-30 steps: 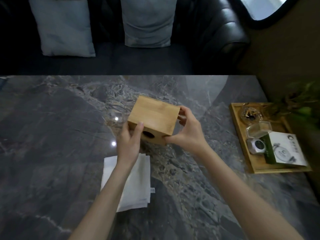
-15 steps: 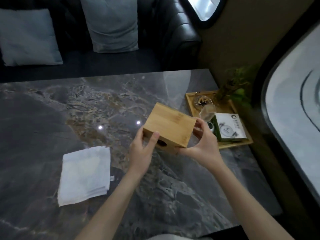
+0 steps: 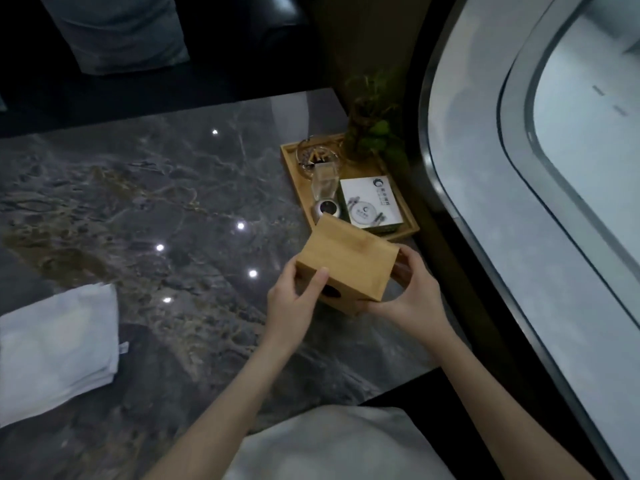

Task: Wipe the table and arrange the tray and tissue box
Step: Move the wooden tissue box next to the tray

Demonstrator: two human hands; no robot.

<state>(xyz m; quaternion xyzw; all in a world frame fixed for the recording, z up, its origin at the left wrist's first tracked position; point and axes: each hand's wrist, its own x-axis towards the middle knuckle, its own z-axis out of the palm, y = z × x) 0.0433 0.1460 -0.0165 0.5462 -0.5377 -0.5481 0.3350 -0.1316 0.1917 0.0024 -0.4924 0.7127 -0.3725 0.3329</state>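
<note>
I hold a wooden tissue box [image 3: 346, 261] in both hands just above the dark marble table [image 3: 156, 209], close to its right edge. My left hand [image 3: 294, 306] grips the box's near left corner, thumb on top. My right hand [image 3: 412, 296] clasps its right side and underside. The box is tilted, its round hole facing me. Directly behind it lies a wooden tray [image 3: 294, 171] with a white packet [image 3: 370, 202], a glass ashtray [image 3: 318, 155], a clear cup [image 3: 325, 181] and a small metal item [image 3: 327, 211]. A folded white cloth [image 3: 55, 348] lies flat at the left.
A potted plant [image 3: 374, 126] stands at the tray's far right corner against the wall. A large curved window [image 3: 554, 168] runs along the right. A dark sofa with a grey cushion [image 3: 117, 32] sits beyond the table's far edge. My light clothing [image 3: 332, 445] shows at the bottom.
Both hands have carried the tissue box rightward across the table, from above the cloth to just in front of the tray. My view has swung right. The cloth has stayed in place.
</note>
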